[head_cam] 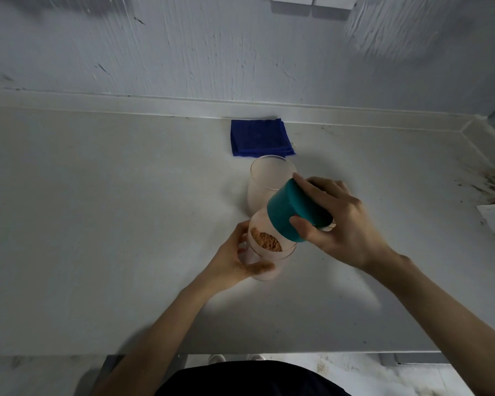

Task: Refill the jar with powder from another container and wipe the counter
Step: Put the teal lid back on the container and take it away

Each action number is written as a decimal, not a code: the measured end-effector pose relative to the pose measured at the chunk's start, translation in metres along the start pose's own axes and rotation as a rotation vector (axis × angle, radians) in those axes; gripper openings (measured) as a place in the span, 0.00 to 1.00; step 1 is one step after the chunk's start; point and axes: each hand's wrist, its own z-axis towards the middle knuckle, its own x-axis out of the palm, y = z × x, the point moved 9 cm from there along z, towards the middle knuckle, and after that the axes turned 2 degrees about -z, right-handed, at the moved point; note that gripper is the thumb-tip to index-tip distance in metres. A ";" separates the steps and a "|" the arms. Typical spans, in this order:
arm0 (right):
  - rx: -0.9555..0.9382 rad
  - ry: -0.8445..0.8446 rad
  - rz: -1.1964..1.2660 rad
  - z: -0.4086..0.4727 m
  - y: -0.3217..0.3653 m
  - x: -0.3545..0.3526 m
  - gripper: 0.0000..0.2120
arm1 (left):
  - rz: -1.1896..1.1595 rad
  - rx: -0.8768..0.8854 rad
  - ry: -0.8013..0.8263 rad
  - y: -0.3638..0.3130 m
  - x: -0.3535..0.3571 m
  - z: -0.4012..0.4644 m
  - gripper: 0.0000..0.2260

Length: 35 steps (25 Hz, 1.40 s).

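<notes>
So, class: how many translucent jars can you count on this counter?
2. One frosted translucent jar holding brown powder is gripped by the left hand; an open, seemingly empty frosted jar stands just behind it, before the folded blue cloth.

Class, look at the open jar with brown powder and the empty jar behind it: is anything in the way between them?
Yes. The teal lid, gripped by the right hand, is held tilted between the powder jar and the empty jar.

Bare forearms, no sleeves showing, dark navy top (249, 380)
</notes>
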 end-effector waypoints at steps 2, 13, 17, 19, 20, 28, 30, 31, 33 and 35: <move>-0.069 0.028 -0.082 0.005 0.007 0.001 0.32 | 0.001 0.002 -0.002 -0.002 0.000 -0.001 0.29; -0.202 0.110 -0.194 0.009 0.017 0.016 0.27 | 0.026 0.013 -0.001 -0.007 -0.001 -0.003 0.30; -0.221 0.078 -0.189 0.007 0.019 0.016 0.25 | 0.061 0.017 -0.008 -0.009 -0.001 -0.003 0.30; -0.209 0.064 -0.179 0.007 0.020 0.018 0.24 | 0.048 0.022 -0.007 -0.007 -0.001 -0.003 0.30; -0.204 0.059 -0.174 0.007 0.022 0.019 0.24 | 0.039 0.028 0.000 -0.007 -0.001 -0.003 0.30; -0.159 0.178 -0.050 0.001 0.017 0.032 0.30 | 0.072 0.049 -0.014 -0.005 0.000 -0.001 0.29; -0.154 0.161 0.012 0.001 0.017 0.033 0.29 | 0.070 0.050 -0.008 -0.005 0.000 -0.002 0.28; -0.150 0.150 0.028 0.002 0.017 0.033 0.29 | 0.070 0.049 -0.007 -0.005 0.001 -0.002 0.28; -0.143 0.129 0.044 0.003 0.018 0.032 0.29 | 0.078 0.043 -0.011 -0.005 0.000 -0.002 0.28; -0.129 0.102 0.078 0.003 0.019 0.030 0.28 | 0.080 0.039 -0.015 -0.005 0.000 -0.002 0.29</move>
